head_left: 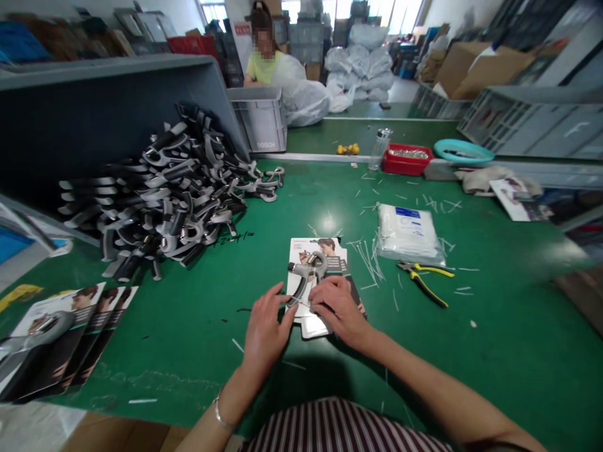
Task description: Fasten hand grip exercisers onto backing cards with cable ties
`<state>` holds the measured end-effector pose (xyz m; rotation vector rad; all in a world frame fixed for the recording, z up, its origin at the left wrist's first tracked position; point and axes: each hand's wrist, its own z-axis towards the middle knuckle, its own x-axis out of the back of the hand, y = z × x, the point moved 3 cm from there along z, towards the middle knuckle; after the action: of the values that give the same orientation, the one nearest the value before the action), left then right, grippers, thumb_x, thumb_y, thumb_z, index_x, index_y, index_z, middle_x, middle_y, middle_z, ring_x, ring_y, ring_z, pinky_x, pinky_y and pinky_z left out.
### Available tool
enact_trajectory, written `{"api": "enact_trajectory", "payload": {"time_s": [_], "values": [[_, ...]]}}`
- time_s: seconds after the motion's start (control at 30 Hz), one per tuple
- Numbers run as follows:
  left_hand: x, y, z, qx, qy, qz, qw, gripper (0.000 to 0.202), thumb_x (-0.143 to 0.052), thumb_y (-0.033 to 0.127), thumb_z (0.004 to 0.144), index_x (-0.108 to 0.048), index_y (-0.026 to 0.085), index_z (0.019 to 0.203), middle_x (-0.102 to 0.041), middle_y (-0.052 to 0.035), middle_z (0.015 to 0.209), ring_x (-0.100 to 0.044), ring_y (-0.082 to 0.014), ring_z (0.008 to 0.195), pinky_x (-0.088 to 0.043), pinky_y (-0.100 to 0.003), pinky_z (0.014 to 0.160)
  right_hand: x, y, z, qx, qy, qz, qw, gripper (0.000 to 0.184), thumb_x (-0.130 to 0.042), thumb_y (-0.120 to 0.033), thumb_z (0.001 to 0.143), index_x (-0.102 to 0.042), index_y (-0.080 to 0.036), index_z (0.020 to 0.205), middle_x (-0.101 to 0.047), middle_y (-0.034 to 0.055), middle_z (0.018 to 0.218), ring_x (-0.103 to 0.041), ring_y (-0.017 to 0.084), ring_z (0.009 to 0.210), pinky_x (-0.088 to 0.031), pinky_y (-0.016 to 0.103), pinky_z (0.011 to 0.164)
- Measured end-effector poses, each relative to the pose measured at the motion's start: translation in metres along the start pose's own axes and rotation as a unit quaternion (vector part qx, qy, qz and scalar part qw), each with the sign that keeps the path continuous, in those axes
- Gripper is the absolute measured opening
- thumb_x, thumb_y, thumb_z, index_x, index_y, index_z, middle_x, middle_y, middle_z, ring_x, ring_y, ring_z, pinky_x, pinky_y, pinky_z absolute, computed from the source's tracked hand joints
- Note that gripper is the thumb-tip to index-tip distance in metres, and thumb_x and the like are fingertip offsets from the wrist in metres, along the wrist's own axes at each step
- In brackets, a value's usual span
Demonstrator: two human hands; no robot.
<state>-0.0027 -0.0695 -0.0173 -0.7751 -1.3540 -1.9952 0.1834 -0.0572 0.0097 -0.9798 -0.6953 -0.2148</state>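
Note:
A grey and black spring hand grip [320, 258] lies on printed backing cards [296, 251] in front of me, its handles pointing down. A thin white cable tie [301, 303] crosses between the handles. My left hand [265, 321] is at the lower end of the left handle, thumb and forefinger closed about it. Over the right handle, my right hand [338, 307] has curled fingers pinching at the tie; its fingers hide that handle's end. Pliers [426, 276] with yellow and black handles lie to the right, near a clear bag of cable ties [406, 232].
Many hand grips [179, 188] spill from a tipped grey crate [226, 100] at left. Packed cards [80, 339] lie at the left edge. Loose ties [370, 260] are scattered right. A red tray [407, 160] and glass bottle [379, 150] stand behind. A person [264, 59] sits opposite.

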Motion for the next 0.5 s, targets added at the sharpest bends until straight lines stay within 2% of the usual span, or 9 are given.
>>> {"api": "enact_trajectory", "payload": {"time_s": [0.07,0.13,0.17,0.2,0.27,0.33,0.37,0.43,0.5], "values": [[0.007,-0.002,0.001,0.028,-0.015,-0.053,0.998,0.014,-0.062,0.032,0.089,-0.063,0.021,0.097,-0.065,-0.0117,0.124,-0.058,-0.0297,0.118,-0.039,-0.049,0.104,0.021,0.015,-0.016,-0.017,0.017,-0.041,0.999,0.013,-0.051,-0.026,0.099,-0.062,-0.024,0.094,-0.068,0.0024,0.108,-0.052,0.022,0.111,-0.032,0.043,0.101],[0.020,-0.007,0.004,0.101,-0.021,-0.153,0.983,0.019,-0.066,0.036,0.085,-0.064,0.021,0.096,-0.066,-0.0096,0.122,-0.060,-0.0280,0.113,-0.043,-0.044,0.101,0.059,0.045,-0.040,-0.061,0.054,-0.115,0.990,0.012,-0.052,-0.031,0.098,-0.062,-0.024,0.098,-0.066,0.0054,0.116,-0.052,0.024,0.115,-0.030,0.046,0.104],[0.028,-0.011,0.005,0.158,-0.019,-0.220,0.963,0.024,-0.068,0.039,0.084,-0.064,0.021,0.099,-0.066,-0.0092,0.122,-0.062,-0.0266,0.109,-0.047,-0.041,0.096,0.083,0.066,-0.056,-0.096,0.082,-0.168,0.978,0.015,-0.055,-0.036,0.096,-0.061,-0.023,0.101,-0.065,0.0080,0.118,-0.052,0.026,0.117,-0.030,0.048,0.104],[0.034,-0.014,0.008,0.219,-0.016,-0.290,0.931,0.030,-0.069,0.042,0.083,-0.063,0.020,0.103,-0.066,-0.0090,0.122,-0.064,-0.0248,0.104,-0.050,-0.037,0.089,0.108,0.088,-0.072,-0.131,0.095,-0.225,0.961,0.026,-0.059,-0.043,0.092,-0.060,-0.022,0.106,-0.063,0.0114,0.122,-0.051,0.030,0.118,-0.031,0.051,0.103],[0.040,-0.016,0.016,0.319,-0.036,-0.414,0.852,0.043,-0.071,0.046,0.081,-0.062,0.019,0.113,-0.068,-0.0084,0.114,-0.066,-0.0194,0.087,-0.052,-0.028,0.071,0.153,0.138,-0.105,-0.215,0.068,-0.332,0.916,0.058,-0.066,-0.058,0.081,-0.057,-0.016,0.121,-0.055,0.0208,0.132,-0.048,0.039,0.121,-0.035,0.056,0.097],[0.036,-0.009,0.027,0.359,-0.112,-0.490,0.786,0.049,-0.072,0.046,0.080,-0.062,0.015,0.118,-0.070,-0.0077,0.098,-0.064,-0.0147,0.070,-0.048,-0.022,0.057,0.185,0.183,-0.130,-0.282,0.008,-0.394,0.875,0.084,-0.069,-0.068,0.070,-0.053,-0.011,0.130,-0.053,0.0287,0.131,-0.050,0.047,0.115,-0.041,0.057,0.085],[0.032,-0.004,0.032,0.357,-0.159,-0.514,0.764,0.050,-0.073,0.044,0.079,-0.063,0.013,0.117,-0.070,-0.0074,0.091,-0.062,-0.0135,0.065,-0.047,-0.021,0.054,0.196,0.200,-0.138,-0.295,-0.023,-0.403,0.866,0.086,-0.068,-0.070,0.070,-0.054,-0.011,0.131,-0.055,0.0300,0.128,-0.053,0.047,0.109,-0.043,0.055,0.079],[0.022,0.006,0.041,0.338,-0.226,-0.543,0.735,0.049,-0.075,0.039,0.078,-0.064,0.012,0.116,-0.070,-0.0083,0.088,-0.063,-0.0139,0.063,-0.047,-0.021,0.054,0.207,0.221,-0.144,-0.269,-0.065,-0.391,0.878,0.072,-0.063,-0.066,0.077,-0.059,-0.013,0.126,-0.062,0.0277,0.113,-0.059,0.041,0.097,-0.044,0.049,0.072],[0.014,0.011,0.045,0.322,-0.231,-0.549,0.736,0.051,-0.077,0.035,0.076,-0.062,0.013,0.120,-0.071,-0.0097,0.096,-0.066,-0.0161,0.068,-0.051,-0.023,0.058,0.209,0.224,-0.144,-0.244,-0.082,-0.329,0.909,0.054,-0.062,-0.059,0.081,-0.068,-0.015,0.110,-0.065,0.0231,0.097,-0.061,0.033,0.082,-0.045,0.044,0.068]]}}
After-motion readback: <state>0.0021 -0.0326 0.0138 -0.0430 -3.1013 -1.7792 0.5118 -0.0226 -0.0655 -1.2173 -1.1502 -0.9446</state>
